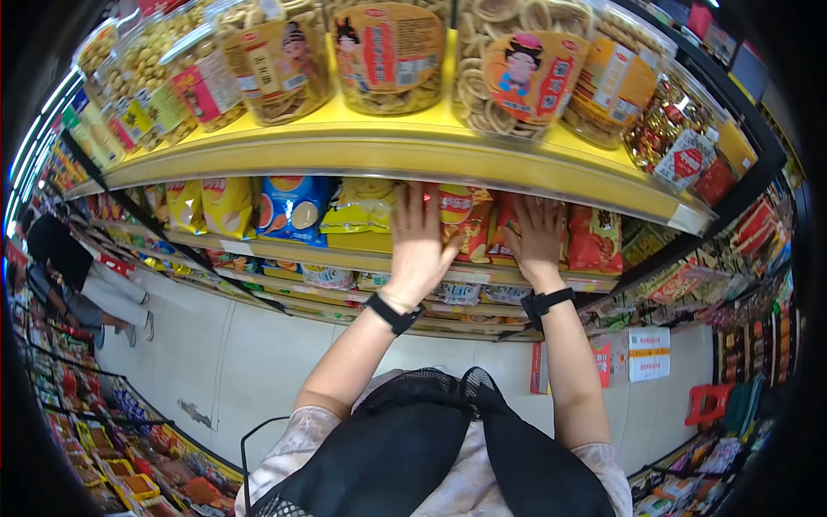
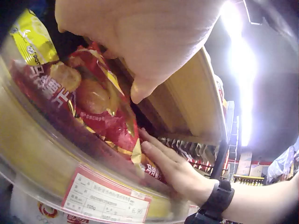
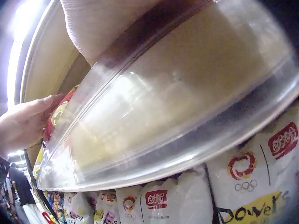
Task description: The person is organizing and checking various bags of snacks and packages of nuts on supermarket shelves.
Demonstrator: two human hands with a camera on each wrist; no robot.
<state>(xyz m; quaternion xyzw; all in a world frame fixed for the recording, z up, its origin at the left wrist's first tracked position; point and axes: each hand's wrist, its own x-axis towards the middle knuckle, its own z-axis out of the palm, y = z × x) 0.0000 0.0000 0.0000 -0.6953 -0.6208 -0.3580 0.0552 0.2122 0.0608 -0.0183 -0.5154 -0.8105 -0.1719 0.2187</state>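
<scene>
Both hands reach under the yellow upper shelf (image 1: pixel 396 155), onto the shelf below it. Between them stands a red snack bag (image 1: pixel 465 220) with round snacks pictured on it. Beside its left edge is my left hand (image 1: pixel 418 246), fingers extended toward the back and thumb pointing at the bag. My right hand (image 1: pixel 536 234) lies over the red bags to the right, fingers straight and spread. In the left wrist view, the right hand (image 2: pixel 175 170) has its fingertips against the side of the red bag (image 2: pixel 93 98). The right wrist view shows the left hand (image 3: pixel 28 119) beside red packaging.
Large snack jars (image 1: pixel 392 56) line the upper shelf. Yellow bags (image 1: pixel 228 207) and a blue bag (image 1: pixel 295 209) stand left of the hands. A price tag (image 2: pixel 105 198) is on the shelf edge. Another person (image 1: pixel 65 254) stands at far left; a red stool (image 1: pixel 709 403) is at right.
</scene>
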